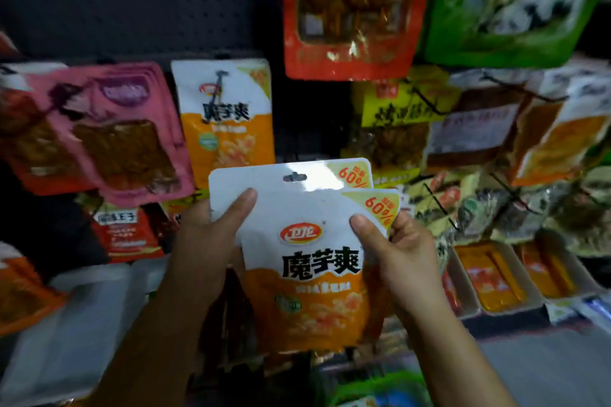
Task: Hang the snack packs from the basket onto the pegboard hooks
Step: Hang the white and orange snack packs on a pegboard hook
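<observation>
Two white-and-orange snack packs overlap in front of the dark pegboard (132, 0). The rear pack (274, 178) shows its hang hole at the top. The front pack (307, 268) sits lower and to the right. My left hand (211, 235) grips the left edge of the stack, thumb on the front. My right hand (393, 248) pinches the front pack's upper right corner, thumb on its face. A matching pack (228, 119) hangs on a hook just above and to the left. The basket's green rim (373, 387) shows at the bottom.
Pink packs (125, 129) hang at left, a red pack (350, 10) and a green pack (509, 3) above. Yellow and orange packs (406, 116) hang at right on black hooks. Boxed orange snacks (492, 277) line a shelf at lower right. White bags (76, 317) lie lower left.
</observation>
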The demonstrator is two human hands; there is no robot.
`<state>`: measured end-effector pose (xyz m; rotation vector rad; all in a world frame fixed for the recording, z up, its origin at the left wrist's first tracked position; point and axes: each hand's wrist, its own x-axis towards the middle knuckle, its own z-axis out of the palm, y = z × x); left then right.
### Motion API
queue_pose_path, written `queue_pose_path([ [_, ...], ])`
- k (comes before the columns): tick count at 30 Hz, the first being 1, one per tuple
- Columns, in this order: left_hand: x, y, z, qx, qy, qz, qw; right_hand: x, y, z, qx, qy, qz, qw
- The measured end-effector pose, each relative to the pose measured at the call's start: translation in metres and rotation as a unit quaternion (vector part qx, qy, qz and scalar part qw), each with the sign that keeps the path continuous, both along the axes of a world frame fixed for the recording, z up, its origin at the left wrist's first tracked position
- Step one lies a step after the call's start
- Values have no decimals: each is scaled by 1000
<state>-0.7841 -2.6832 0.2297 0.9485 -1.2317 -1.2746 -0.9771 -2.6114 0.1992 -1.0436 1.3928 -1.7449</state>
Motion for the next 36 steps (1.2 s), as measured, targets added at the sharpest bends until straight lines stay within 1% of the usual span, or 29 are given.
queue_pose_path([
  [4,20,-22,25,-15,31,0,999,14,-29,31,-50,-35,41,997],
  [7,33,-35,37,-58,42,-1,997,24,-51,47,-73,-35,70,994],
  [9,41,-42,42,-77,40,4,996,32,-62,53,-73,-46,101,991],
  [12,55,-55,43,-84,27,-18,996,42,-75,54,-57,-62,126,988],
  [14,63,-62,43,-76,15,-38,996,46,-81,51,-49,-59,116,990],
  [16,66,-69,43,-75,23,-36,996,51,-86,48,-49,-64,108,991],
  [20,66,-79,42,-83,19,27,996,59,-94,42,-45,-46,84,994],
  [24,64,-87,36,-92,8,59,994,64,-100,35,-34,-30,59,997],
  [32,62,-102,25,-57,-1,70,996,67,-108,28,-10,-32,27,999],
  [34,62,-106,22,-50,-5,67,996,68,-111,28,-7,-39,24,999],
  [36,63,-111,19,-52,-14,55,997,68,-114,27,-2,-27,15,1000],
])
